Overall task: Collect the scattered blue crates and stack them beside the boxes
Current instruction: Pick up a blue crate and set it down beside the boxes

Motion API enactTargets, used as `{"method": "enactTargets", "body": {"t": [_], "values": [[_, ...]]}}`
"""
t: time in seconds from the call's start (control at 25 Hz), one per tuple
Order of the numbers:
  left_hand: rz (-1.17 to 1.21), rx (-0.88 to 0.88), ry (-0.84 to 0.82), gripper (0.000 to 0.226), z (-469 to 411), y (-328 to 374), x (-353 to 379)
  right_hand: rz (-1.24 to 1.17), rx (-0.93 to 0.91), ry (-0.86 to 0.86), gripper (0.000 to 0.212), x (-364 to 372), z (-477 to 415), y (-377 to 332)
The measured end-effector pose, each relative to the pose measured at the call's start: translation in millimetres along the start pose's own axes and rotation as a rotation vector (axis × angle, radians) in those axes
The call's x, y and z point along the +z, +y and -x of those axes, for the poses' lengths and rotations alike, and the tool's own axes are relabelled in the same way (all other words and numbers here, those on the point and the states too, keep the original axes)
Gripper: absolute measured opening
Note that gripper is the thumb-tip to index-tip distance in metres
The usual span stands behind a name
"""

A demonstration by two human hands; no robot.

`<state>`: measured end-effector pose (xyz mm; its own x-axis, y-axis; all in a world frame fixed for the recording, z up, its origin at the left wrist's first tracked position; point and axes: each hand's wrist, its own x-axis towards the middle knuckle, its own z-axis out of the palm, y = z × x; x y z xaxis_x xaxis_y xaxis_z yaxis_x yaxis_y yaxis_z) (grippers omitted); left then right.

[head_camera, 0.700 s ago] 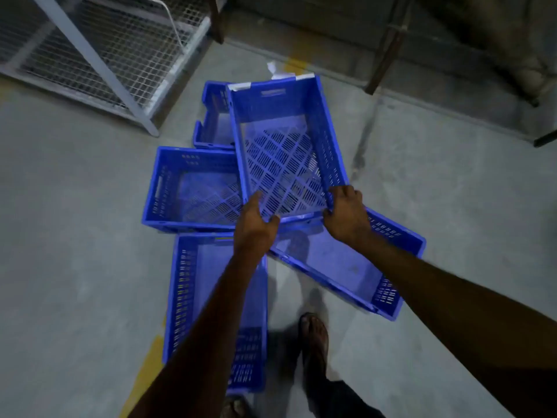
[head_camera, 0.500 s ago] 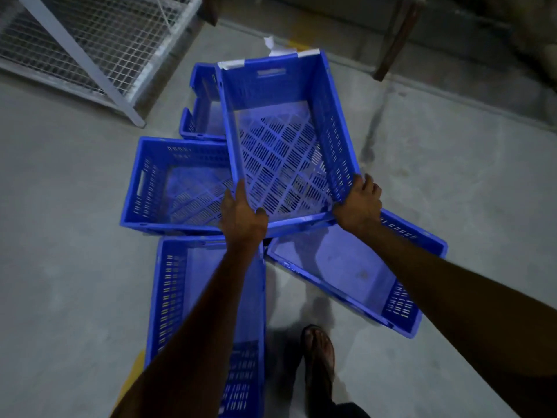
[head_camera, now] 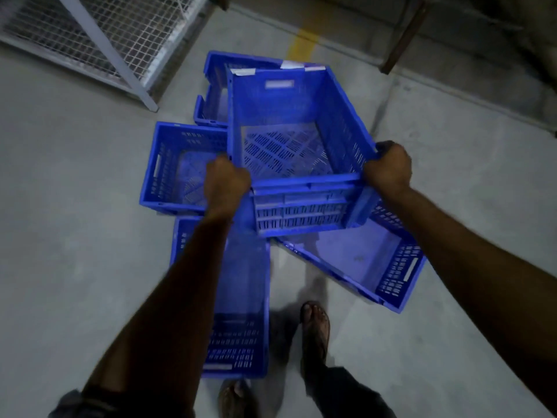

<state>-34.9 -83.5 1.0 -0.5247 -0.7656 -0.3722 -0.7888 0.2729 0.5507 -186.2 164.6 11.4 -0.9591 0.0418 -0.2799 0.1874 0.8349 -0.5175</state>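
Concrete floor (head_camera: 60,267) spreads below me, a wire cage (head_camera: 105,34) toward its far left corner and four loose blue crates (head_camera: 168,173) scattered mid-floor. My left hand (head_camera: 226,182) and right hand (head_camera: 388,170) have their fingers curled tight round the near corners of a fifth crate (head_camera: 289,140), held tilted above the rest. Its low edge could snag one as I turn, I judge, or I could trip on the crate at my feet (head_camera: 241,297).

Four other crates (head_camera: 177,164) crowd the floor (head_camera: 60,267) left of, behind, under and right of the held crate (head_camera: 301,98). A wire-mesh rack (head_camera: 99,34) blocks beyond-left; bare floor opens farther out sideways.
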Motion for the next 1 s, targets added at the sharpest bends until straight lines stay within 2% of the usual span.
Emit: {"method": "enactTargets", "body": {"t": [0.08, 0.2, 0.32, 0.4, 0.52, 0.6, 0.72, 0.8, 0.88, 1.0], "values": [[0.044, -0.032, -0.003, 0.039, 16.0, 22.6, -53.0, -0.154, 0.065, 0.027, 0.056, -31.3, 37.5, -22.9], [0.066, -0.061, -0.025, 0.037, 65.4, 31.4, -122.7, -0.204, 0.062, -0.015, 0.05, -77.9, 108.7, -40.6], [0.144, -0.025, -0.024, 0.033, 137.3, 8.2, -184.6, -0.213, 0.097, -0.052, 0.042, -121.9, 191.7, -45.8], [0.206, -0.002, -0.011, 0.031, 186.4, -21.1, -224.2, -0.184, 0.104, -0.082, 0.053, -142.4, 247.5, -45.4], [0.26, 0.058, -0.002, 0.04, 260.4, -78.0, -279.0, -0.126, 0.0, -0.138, 0.058, -160.7, 345.1, -47.9], [0.29, 0.06, 0.045, 0.037, 298.1, -111.4, -308.2, -0.143, -0.128, -0.145, 0.06, -170.0, 403.1, -50.8], [0.326, 0.009, 0.143, 0.045, 360.0, -156.7, -347.9, -0.061, -0.27, -0.172, 0.043, -180.0, 468.2, -46.9], [0.329, 0.014, 0.159, 0.043, 405.3, -191.4, -368.5, -0.093, -0.313, -0.274, 0.03, -182.4, 507.1, -43.3], [0.364, -0.032, 0.166, 0.017, 458.2, -227.3, -385.7, -0.168, -0.352, -0.422, 0.029, -188.3, 552.9, -37.2], [0.503, -0.08, 0.219, 0.054, 557.0, -281.0, -407.0, -0.172, -0.483, -0.715, 0.042, -198.5, 621.1, -14.9]]}}
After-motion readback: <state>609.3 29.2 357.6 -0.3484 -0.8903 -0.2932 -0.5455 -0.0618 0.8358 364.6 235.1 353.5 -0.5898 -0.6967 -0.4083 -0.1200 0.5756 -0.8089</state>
